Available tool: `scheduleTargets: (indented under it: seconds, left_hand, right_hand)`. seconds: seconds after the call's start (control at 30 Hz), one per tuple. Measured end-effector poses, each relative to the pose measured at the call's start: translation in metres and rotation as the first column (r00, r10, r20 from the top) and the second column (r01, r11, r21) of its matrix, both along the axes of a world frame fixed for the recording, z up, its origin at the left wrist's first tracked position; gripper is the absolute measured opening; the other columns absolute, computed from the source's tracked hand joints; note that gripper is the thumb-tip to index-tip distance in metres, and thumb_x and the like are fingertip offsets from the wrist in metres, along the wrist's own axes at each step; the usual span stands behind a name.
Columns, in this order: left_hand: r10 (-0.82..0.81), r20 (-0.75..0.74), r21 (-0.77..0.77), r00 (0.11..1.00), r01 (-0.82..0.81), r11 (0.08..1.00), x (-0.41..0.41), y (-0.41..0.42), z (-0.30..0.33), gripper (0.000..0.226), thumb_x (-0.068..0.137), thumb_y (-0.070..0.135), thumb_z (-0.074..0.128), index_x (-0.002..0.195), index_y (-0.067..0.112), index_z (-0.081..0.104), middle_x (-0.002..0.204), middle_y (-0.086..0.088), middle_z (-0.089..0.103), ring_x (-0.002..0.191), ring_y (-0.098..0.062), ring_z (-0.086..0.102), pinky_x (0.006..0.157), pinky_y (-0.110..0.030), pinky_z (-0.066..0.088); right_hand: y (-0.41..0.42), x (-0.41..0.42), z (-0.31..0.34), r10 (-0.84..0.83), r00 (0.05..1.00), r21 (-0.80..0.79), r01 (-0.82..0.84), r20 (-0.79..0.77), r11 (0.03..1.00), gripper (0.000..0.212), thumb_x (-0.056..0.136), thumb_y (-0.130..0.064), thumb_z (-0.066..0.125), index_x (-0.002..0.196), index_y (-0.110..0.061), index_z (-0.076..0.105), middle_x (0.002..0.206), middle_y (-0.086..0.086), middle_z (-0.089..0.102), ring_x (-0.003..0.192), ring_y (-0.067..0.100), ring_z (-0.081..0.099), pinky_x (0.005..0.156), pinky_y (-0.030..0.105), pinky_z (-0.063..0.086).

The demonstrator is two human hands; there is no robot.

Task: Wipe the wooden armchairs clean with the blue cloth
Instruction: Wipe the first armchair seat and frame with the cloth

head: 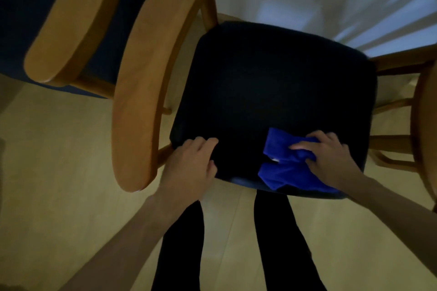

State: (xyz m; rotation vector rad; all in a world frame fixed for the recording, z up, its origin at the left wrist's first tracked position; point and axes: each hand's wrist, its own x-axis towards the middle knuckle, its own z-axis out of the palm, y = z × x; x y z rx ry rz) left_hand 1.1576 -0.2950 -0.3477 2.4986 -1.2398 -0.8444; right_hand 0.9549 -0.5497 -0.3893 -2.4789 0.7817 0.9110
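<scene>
My left hand (191,163) grips the seat (272,92) edge to steady the armchair while my right hand (331,158) clutches and presses the blue cloth (281,168) for wiping.

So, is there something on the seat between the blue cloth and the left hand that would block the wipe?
Nothing visible does. The right hand presses the blue cloth on the dark seat, near its front edge. The stretch of seat between the cloth and the left hand, which grips the front-left corner, is bare.
</scene>
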Motion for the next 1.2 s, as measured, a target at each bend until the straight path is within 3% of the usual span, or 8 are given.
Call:
scheduleTargets:
  seconds: [0.13, 0.37, 0.47, 0.6, 0.73, 0.93, 1.1, 1.2]
  left_hand:
    - [0.015, -0.06, -0.013, 0.998, -0.016, 1.0, 0.005, 0.011, 0.005, 0.045, 0.091, 0.022, 0.055, 0.135, 0.021, 0.048, 0.112, 0.003, 0.056, 0.097, -0.013, 0.051, 0.078, -0.03, 0.048]
    - [-0.006, -0.096, -0.011, 0.995, 0.005, 1.0, -0.019, 0.044, 0.016, 0.048, 0.077, 0.015, 0.074, 0.123, 0.016, 0.062, 0.101, 0.004, 0.063, 0.087, -0.014, 0.06, 0.065, -0.027, 0.053]
    - [0.016, -0.115, 0.047, 0.993, -0.011, 0.999, -0.021, 0.058, 0.015, 0.043, 0.08, 0.019, 0.071, 0.122, 0.019, 0.061, 0.097, 0.008, 0.06, 0.084, -0.01, 0.057, 0.061, -0.018, 0.041]
    - [0.05, -0.101, 0.049, 0.994, -0.045, 0.998, -0.018, 0.061, 0.013, 0.043, 0.079, 0.016, 0.072, 0.12, 0.02, 0.061, 0.099, 0.011, 0.061, 0.086, -0.007, 0.056, 0.063, -0.009, 0.031]
    - [0.005, -0.114, -0.001, 0.993, -0.005, 1.0, -0.021, 0.053, 0.017, 0.035, 0.075, 0.01, 0.073, 0.108, 0.018, 0.066, 0.087, 0.01, 0.058, 0.075, -0.008, 0.055, 0.059, -0.016, 0.041]
    - [-0.107, -0.1, -0.07, 0.989, 0.1, 0.992, -0.032, 0.037, 0.009, 0.031, 0.084, 0.021, 0.047, 0.107, 0.013, 0.067, 0.087, 0.004, 0.061, 0.077, -0.013, 0.058, 0.069, -0.019, 0.04]
    - [0.015, -0.157, -0.039, 0.987, -0.021, 0.999, -0.03, 0.036, -0.004, 0.031, 0.084, 0.01, 0.065, 0.115, 0.011, 0.064, 0.092, 0.001, 0.062, 0.085, -0.014, 0.056, 0.067, -0.024, 0.042]
    - [0.076, -0.194, -0.024, 0.978, -0.082, 0.996, -0.027, 0.049, -0.01, 0.028, 0.084, 0.011, 0.065, 0.111, 0.017, 0.063, 0.093, 0.004, 0.062, 0.085, -0.015, 0.058, 0.066, -0.031, 0.049]
  right_hand:
    - [-0.009, -0.006, 0.013, -0.192, 0.981, 0.046, 0.193, -0.024, 0.98, 0.041, 0.092, -0.016, 0.059, 0.123, -0.042, 0.06, 0.138, 0.002, 0.043, 0.123, 0.027, 0.038, 0.103, 0.048, 0.038]
    - [-0.046, 0.115, 0.011, -0.406, 0.781, 0.107, 0.406, 0.475, 0.907, 0.047, 0.089, -0.01, 0.059, 0.132, -0.029, 0.06, 0.131, 0.017, 0.049, 0.118, 0.035, 0.051, 0.109, 0.036, 0.036]
    - [-0.058, 0.159, -0.014, -0.492, 0.806, 0.123, 0.48, 0.328, 0.869, 0.049, 0.091, -0.032, 0.059, 0.139, -0.037, 0.05, 0.145, 0.012, 0.034, 0.131, 0.038, 0.037, 0.111, 0.047, 0.035]
    - [-0.034, 0.138, -0.028, -0.217, 0.957, 0.003, 0.22, 0.191, 0.975, 0.073, 0.069, -0.058, 0.057, 0.137, -0.036, 0.043, 0.143, 0.011, 0.035, 0.133, 0.036, 0.029, 0.108, 0.047, 0.031]
    - [0.0, 0.07, -0.017, 0.026, 0.99, 0.11, -0.042, 0.142, 0.993, 0.054, 0.061, -0.039, 0.058, 0.114, -0.03, 0.061, 0.12, 0.002, 0.054, 0.119, 0.031, 0.047, 0.096, 0.043, 0.042]
    - [0.028, -0.002, 0.004, 0.19, 0.981, 0.299, -0.19, 0.029, 0.935, 0.035, 0.073, -0.023, 0.067, 0.106, -0.036, 0.064, 0.118, -0.009, 0.051, 0.116, 0.017, 0.038, 0.096, 0.036, 0.039]
    - [0.029, -0.029, 0.022, -0.413, 0.894, 0.123, 0.396, 0.172, 0.91, 0.047, 0.075, -0.016, 0.074, 0.118, -0.03, 0.059, 0.128, 0.002, 0.047, 0.12, 0.024, 0.04, 0.099, 0.03, 0.028]
    - [0.07, -0.037, 0.015, -0.845, 0.514, -0.001, 0.855, 0.148, 0.519, 0.055, 0.079, -0.018, 0.073, 0.127, -0.03, 0.047, 0.14, 0.011, 0.036, 0.127, 0.036, 0.034, 0.106, 0.046, 0.033]
